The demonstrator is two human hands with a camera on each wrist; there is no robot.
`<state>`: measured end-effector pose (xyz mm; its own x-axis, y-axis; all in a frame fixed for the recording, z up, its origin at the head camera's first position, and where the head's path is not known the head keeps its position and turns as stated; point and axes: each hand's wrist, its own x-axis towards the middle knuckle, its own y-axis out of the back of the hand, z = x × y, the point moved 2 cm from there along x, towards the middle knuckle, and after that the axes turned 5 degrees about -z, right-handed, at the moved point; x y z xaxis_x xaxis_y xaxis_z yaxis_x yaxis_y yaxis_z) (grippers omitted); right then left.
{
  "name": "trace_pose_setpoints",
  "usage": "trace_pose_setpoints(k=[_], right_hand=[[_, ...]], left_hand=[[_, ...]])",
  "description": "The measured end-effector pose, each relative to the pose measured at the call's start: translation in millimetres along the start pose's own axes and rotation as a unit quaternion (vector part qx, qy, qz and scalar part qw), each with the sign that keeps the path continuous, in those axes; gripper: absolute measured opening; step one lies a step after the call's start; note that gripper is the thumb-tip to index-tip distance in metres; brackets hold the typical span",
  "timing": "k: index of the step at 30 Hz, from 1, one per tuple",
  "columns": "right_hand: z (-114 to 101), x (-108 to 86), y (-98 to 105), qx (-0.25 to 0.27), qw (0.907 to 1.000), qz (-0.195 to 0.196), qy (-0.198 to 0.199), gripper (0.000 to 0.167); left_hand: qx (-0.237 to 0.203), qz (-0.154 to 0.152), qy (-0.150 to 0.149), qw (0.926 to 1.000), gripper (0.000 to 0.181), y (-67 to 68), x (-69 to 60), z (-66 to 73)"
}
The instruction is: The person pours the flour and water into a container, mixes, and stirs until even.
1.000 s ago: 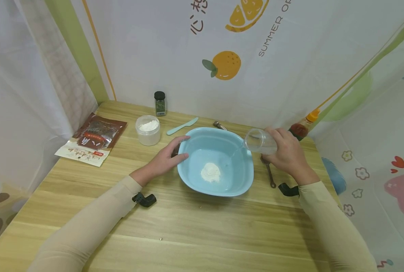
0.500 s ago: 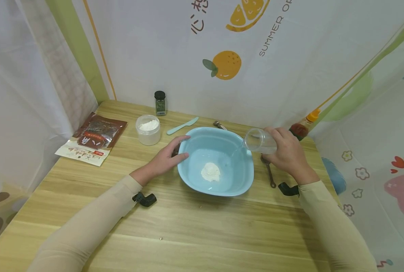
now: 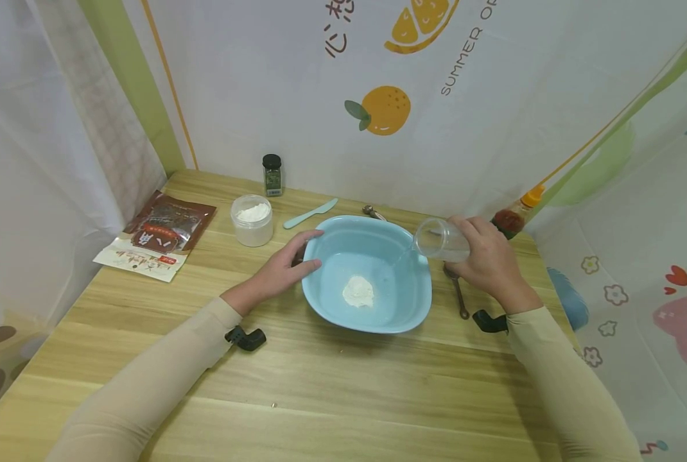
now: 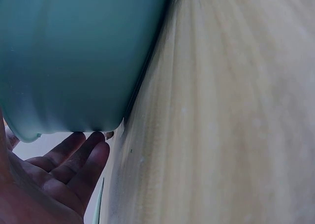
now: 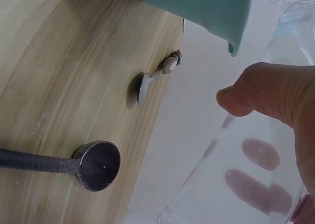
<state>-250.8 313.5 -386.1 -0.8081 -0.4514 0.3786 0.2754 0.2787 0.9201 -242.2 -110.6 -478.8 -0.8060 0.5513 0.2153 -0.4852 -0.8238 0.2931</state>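
A light blue basin stands on the wooden table, with a small heap of white powder on its bottom and clear liquid around it. My left hand grips the basin's left rim, thumb over the edge; in the left wrist view the fingers of that hand touch the outer wall of the basin. At the right rim my right hand grips a transparent cup, tipped towards the basin, and a thin stream runs from its lip. Thumb and fingers wrap the cup in the right wrist view.
Left of the basin are an open jar of white powder, a green-filled bottle, a pale knife and a brown packet. A dark spoon, metal spoons and a red sauce bottle lie behind and right.
Both hands hold almost the same places. Liquid keeps running from the tilted cup into the basin, and the outline of the powder heap has changed slightly.
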Motion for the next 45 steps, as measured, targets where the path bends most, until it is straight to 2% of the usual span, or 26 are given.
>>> trace_pose_setpoints(k=[13, 18, 22, 32, 40, 45], right_hand=[[-3, 1.8, -1, 0.003, 1.0, -0.007, -0.003, 0.08], [-6, 4.0, 1, 0.038, 0.9985, -0.023, -0.031, 0.078], [-7, 6.1, 2, 0.079, 0.9939, -0.042, -0.065, 0.083], [2, 12.3, -1, 0.179, 0.9742, -0.053, -0.127, 0.089], [15, 16.6, -5, 0.247, 0.9515, -0.036, -0.18, 0.089], [27, 20.3, -8, 0.285, 0.9339, -0.017, -0.216, 0.093]], left_hand=[[0.006, 0.0, 0.003, 1.0, 0.063, -0.6, -0.8, 1.1], [0.007, 0.0, 0.004, 1.0, 0.063, -0.2, -1.0, 1.6], [0.008, 0.0, 0.003, 1.0, 0.063, 0.3, -1.2, 2.2], [0.013, 0.0, 0.004, 0.9999, 0.063, -0.2, -0.4, -0.7], [0.012, 0.001, 0.004, 0.9999, 0.063, -0.1, -0.4, 0.2], [0.008, 0.002, 0.004, 1.0, 0.063, -0.3, -0.9, 1.7]])
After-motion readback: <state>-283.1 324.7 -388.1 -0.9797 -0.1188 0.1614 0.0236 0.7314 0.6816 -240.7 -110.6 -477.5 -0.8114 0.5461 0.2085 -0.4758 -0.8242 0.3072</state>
